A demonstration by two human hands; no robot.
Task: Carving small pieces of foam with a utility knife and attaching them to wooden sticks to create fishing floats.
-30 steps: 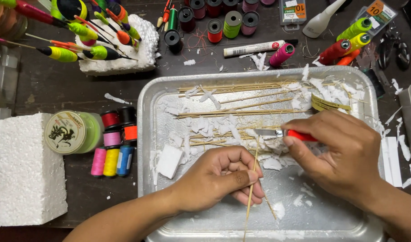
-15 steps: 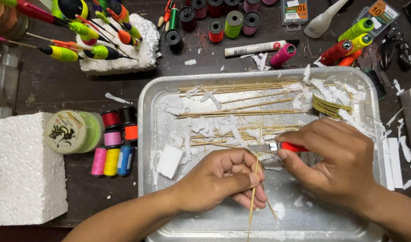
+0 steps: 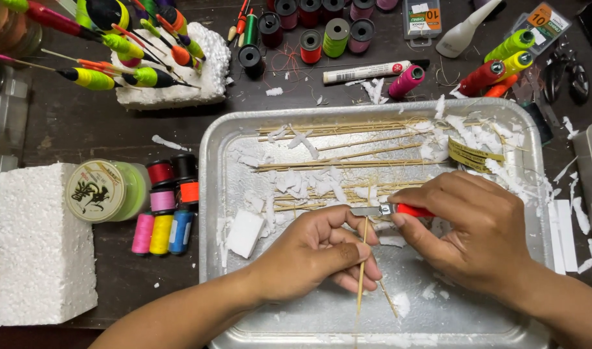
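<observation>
Foam block (image 3: 41, 245) sits way over at 9 o'clock, thread spools (image 3: 166, 207) just right of it. Then the metal tray (image 3: 212, 194) full of white shavings. Left hand (image 3: 315, 255) is pinching a thin bamboo stick (image 3: 361, 271) upright-ish around 6 o'clock. Right hand (image 3: 473, 229), at about 4 o'clock, grips a red-handled knife (image 3: 389, 210), blade touching the stick's top end.

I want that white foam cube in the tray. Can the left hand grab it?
Probably yes: the foam cube lies uncovered just beside the left hand, but that hand is pinching a thin stick.
</observation>
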